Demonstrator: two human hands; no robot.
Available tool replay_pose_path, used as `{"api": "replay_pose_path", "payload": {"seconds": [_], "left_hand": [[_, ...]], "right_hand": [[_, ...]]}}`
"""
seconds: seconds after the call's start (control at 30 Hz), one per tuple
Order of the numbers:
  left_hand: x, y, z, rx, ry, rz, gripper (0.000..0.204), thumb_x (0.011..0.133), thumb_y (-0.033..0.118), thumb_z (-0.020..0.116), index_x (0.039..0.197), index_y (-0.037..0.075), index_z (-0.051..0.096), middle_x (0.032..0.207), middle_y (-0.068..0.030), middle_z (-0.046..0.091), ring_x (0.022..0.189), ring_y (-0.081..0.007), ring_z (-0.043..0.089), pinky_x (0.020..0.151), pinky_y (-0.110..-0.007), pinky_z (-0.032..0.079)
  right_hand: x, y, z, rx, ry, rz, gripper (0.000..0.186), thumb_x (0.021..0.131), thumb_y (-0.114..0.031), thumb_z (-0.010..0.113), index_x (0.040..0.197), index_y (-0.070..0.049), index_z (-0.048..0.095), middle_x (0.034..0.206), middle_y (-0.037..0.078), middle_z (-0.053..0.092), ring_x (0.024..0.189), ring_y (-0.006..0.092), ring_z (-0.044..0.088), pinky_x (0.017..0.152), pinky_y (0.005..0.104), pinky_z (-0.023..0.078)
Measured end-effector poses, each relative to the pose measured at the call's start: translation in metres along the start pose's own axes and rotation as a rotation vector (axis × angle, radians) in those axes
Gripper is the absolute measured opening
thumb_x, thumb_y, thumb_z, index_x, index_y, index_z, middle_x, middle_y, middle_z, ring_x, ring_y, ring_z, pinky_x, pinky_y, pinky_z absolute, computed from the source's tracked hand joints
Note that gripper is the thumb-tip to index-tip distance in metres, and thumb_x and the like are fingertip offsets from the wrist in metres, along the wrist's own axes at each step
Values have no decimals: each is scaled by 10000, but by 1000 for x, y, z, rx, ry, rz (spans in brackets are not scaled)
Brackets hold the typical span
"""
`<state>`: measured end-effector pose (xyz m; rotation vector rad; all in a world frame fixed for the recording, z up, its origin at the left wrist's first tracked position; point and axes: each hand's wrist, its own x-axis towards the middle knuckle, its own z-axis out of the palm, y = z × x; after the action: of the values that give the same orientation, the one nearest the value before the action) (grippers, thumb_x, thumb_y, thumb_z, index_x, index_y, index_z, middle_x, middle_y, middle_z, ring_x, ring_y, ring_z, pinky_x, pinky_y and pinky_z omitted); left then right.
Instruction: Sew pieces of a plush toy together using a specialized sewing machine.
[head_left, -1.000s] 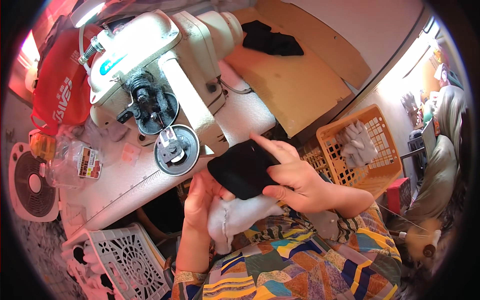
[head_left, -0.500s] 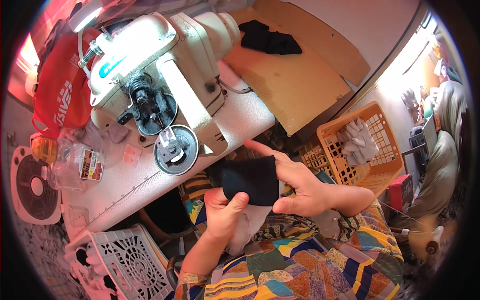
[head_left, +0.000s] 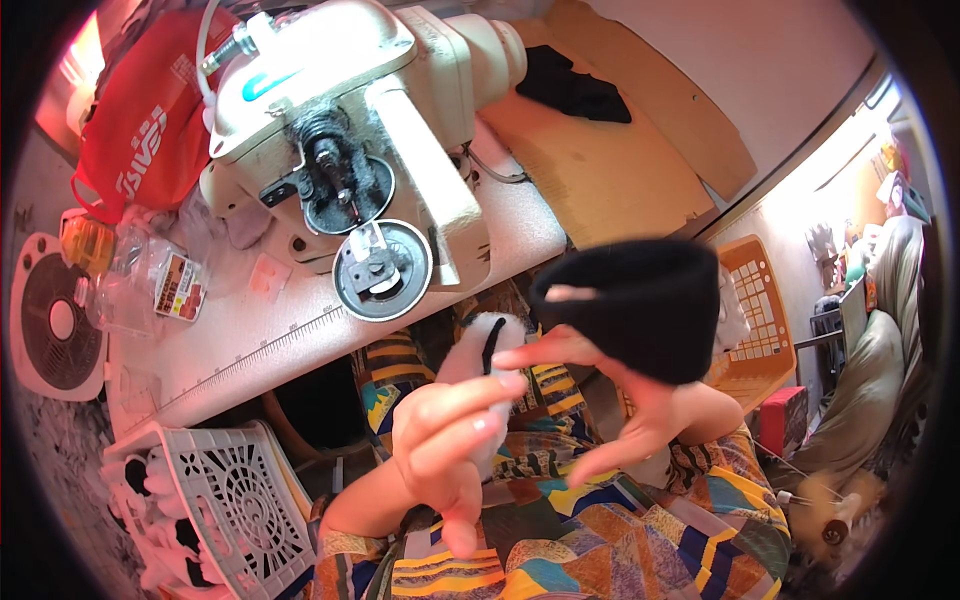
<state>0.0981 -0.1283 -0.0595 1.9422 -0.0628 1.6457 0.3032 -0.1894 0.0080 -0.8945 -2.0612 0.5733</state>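
Black fabric piece (head_left: 640, 305), cream sewing machine (head_left: 360, 120) (red bag (head_left: 140, 130) beside), orange basket (head_left: 762, 310).

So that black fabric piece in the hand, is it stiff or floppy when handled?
Probably soft and floppy: the black piece bends into a curved band over the right hand. Likely light, since a few fingers carry it. It looks fuzzy, so it seems unlikely to slip.

The black knit piece (head_left: 640, 305) was a short, wide tube of soft, fuzzy fabric, stretched open over the fingers of my right hand (head_left: 610, 400) and held up in the air at about two o'clock from my left hand (head_left: 450, 440). One fingertip showed inside its left opening. Behind my left hand I held a pale, fluffy white piece (head_left: 475, 350), with a dark strand running down it.
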Motion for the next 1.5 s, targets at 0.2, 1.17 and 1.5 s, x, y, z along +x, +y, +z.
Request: {"api": "replay_pose_path", "payload": {"seconds": [0.2,1.17,1.5], "left_hand": [[14,9,-29,80,-245,22,845,887,719,369,1173,-69,478,1028,-224,634,898,-293,642,677,-338,510],[21,24,-82,333,-803,-127,195,650,253,627,799,128,616,1045,-18,537,1062,-227,483,904,-390,333],[16,21,-84,689,-889,-22,150,664,254,573,782,164,549,868,8,586,1062,-174,474,901,-359,296]], "right_hand": [[15,7,39,90,27,-35,653,761,-164,717,1340,-34,445,1318,198,491,1141,350,568,900,392,485],[38,8,48,389,-301,337,454,797,-106,688,1204,4,519,1092,175,579,980,304,587,800,362,488],[38,12,48,118,-366,162,533,764,-174,733,1236,-21,540,1288,156,528,1161,308,524,922,384,447]]}}
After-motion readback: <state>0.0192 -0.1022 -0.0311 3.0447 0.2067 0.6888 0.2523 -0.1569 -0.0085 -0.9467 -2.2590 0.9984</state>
